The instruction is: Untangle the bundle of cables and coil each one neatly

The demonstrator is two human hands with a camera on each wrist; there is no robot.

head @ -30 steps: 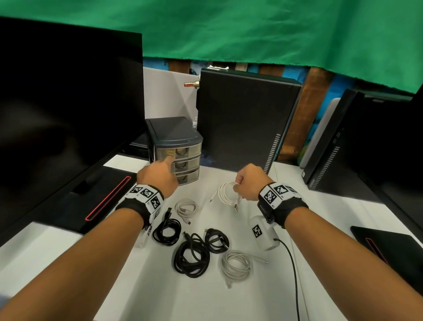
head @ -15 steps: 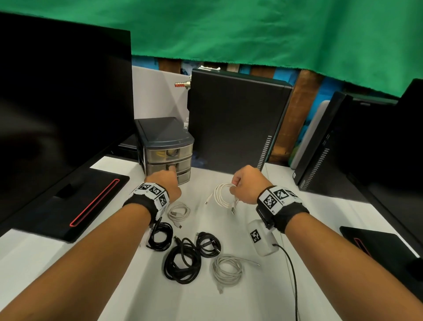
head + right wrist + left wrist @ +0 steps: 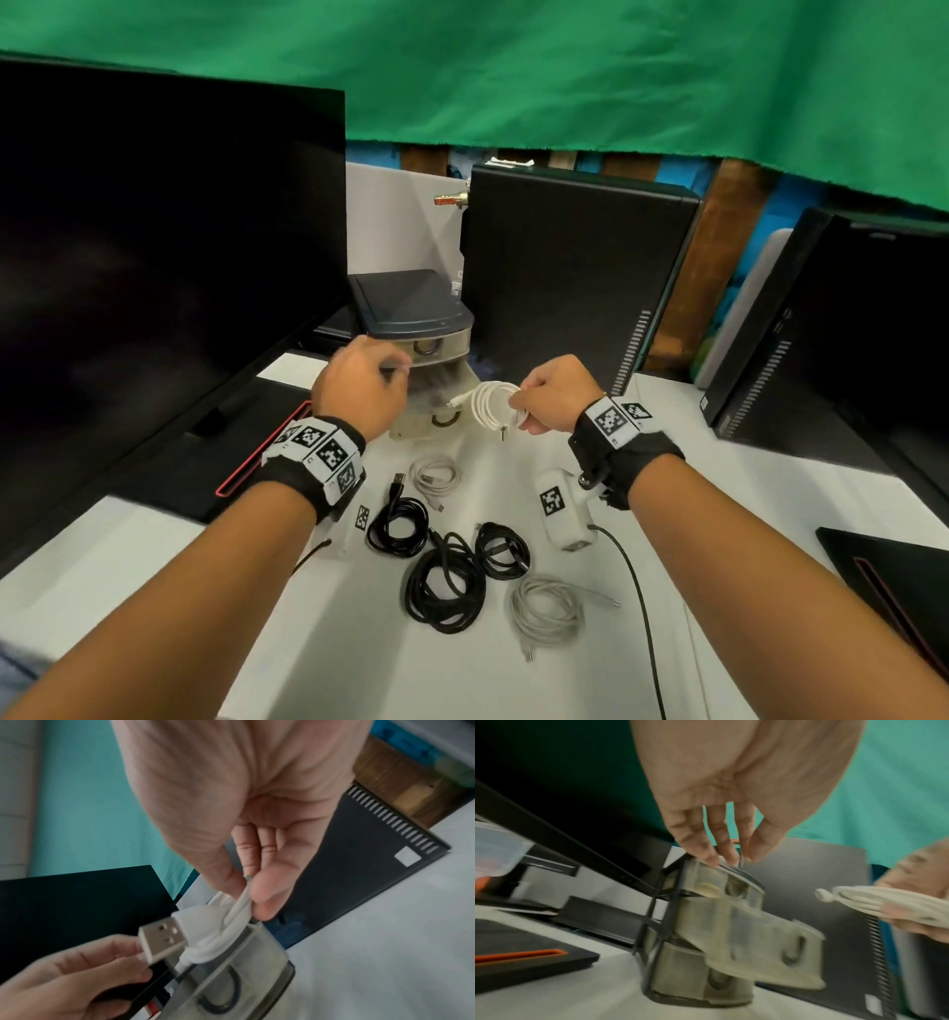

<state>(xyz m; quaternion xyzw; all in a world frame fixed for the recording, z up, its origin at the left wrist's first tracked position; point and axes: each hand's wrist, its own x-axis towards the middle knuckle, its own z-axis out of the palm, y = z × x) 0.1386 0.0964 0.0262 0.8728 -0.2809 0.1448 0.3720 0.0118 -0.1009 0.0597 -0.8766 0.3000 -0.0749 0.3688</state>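
My right hand (image 3: 526, 411) pinches a coiled white USB cable (image 3: 490, 408) between thumb and fingers, just right of and above the pulled-out middle drawer (image 3: 436, 411) of a small grey drawer unit (image 3: 411, 308). In the right wrist view the cable (image 3: 218, 933) hangs over the open drawer (image 3: 244, 973). My left hand (image 3: 726, 856) rests its fingertips on the unit's top front edge (image 3: 706, 868). On the white table (image 3: 719, 514) lie a small white coil (image 3: 436, 475), three black coils (image 3: 444, 586) and a grey-white coil (image 3: 547, 609).
A large dark monitor (image 3: 154, 257) stands at the left on a base with a red stripe (image 3: 231, 478). A black computer tower (image 3: 565, 282) stands behind the drawer unit and another (image 3: 847, 334) at the right. A black pad (image 3: 898, 591) lies near right.
The middle drawer has come out of the unit. My left hand went from the drawer fronts up to the unit's top. My right hand lifted the white coil toward the open drawer.
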